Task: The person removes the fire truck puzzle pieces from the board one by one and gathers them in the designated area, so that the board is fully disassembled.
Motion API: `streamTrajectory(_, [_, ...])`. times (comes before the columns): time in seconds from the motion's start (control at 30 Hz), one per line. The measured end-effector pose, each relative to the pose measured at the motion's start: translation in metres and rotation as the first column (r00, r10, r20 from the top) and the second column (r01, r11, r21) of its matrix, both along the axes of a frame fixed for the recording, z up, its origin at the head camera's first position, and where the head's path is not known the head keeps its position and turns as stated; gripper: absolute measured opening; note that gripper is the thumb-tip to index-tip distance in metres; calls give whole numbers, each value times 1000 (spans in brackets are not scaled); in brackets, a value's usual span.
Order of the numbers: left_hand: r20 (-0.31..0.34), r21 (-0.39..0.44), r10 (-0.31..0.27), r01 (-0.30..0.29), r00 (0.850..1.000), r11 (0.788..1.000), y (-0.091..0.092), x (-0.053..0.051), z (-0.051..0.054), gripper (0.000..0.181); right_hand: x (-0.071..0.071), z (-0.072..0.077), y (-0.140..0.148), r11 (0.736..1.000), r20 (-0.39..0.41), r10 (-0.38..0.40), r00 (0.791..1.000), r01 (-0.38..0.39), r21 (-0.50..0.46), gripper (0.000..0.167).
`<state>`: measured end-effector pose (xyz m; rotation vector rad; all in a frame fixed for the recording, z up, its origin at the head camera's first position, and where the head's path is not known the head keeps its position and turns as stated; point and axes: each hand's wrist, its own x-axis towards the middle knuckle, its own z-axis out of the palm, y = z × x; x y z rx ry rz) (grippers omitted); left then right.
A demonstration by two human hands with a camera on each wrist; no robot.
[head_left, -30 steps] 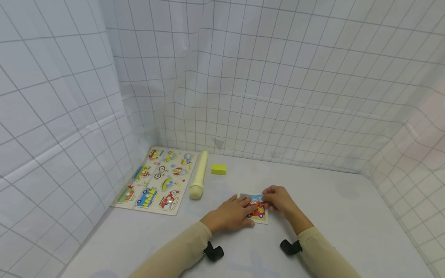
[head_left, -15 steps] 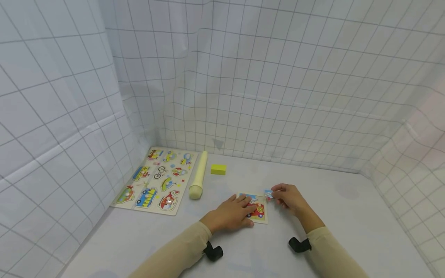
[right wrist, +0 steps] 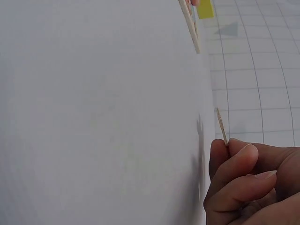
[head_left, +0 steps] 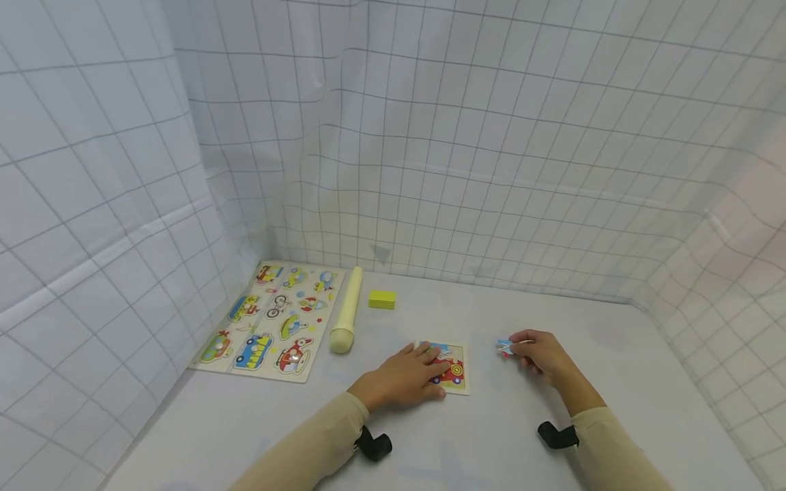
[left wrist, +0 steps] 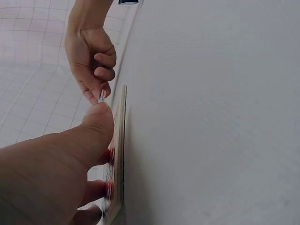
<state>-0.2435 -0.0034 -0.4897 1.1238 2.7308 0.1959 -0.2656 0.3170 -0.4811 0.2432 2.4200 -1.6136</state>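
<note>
the left hand (head_left: 408, 377) rests on a small picture puzzle (head_left: 459, 385) with its fingers spread over the left part of the board, covering some of the picture. a red car with a yellow round mark shows beside the fingers, under a patch of blue. the puzzle lies flat on the white tabletop (head_left: 479, 443), near the middle of the head view.

the right hand (head_left: 543, 354) is to the right of the puzzle, apart from it, pinching a small puzzle piece (head_left: 505, 347) between thumb and finger; the remaining fingers are curled in. the piece is blue, white and red, and the right wrist view shows it edge-on, thin and wood-coloured, held clear of the tabletop with a shadow nearby.

over on the left of the tabletop lies a large board (head_left: 273, 326) with pictures of vehicles, among them a blue bus, a bicycle and a red helicopter. a pale yellow stick (head_left: 348, 310) with a thicker, rounded near end lies just beside its right edge, and a yellow block (head_left: 382, 299) sits a little further right. a white sheet (head_left: 460, 136) with a grid of dark lines stands behind. both arms wear beige sleeves (head_left: 313, 443).
</note>
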Motion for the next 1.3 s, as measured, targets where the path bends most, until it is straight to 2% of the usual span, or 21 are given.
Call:
streamTrajectory(0.27, [-1,-2,14,-14,1000,1000,2,1,3,63,3,2,22,999,-13,-32,999,32,36,34])
streamTrajectory(0.57, [35,2,27,-27,999,1000,1,1,-1,67,6,1,49,996,0,-52,999,52,70,35])
streamTrajectory(0.8, [50,23,-1,-1,999,1000,-3,1,0,70,10,1,55,995,16,-70,997,69,68,34])
streamTrajectory(0.97, [24,66,-18,17,1000,998,-10,0,0,69,10,-1,55,994,-3,-68,998,68,91,31])
streamTrajectory(1.2, [21,102,52,-54,998,993,-29,-5,0,66,12,0,56,988,-48,-70,996,76,138,29])
streamTrajectory(1.3, [21,100,64,-66,998,993,-37,-7,-1,65,12,4,51,986,-61,-62,996,71,149,31])
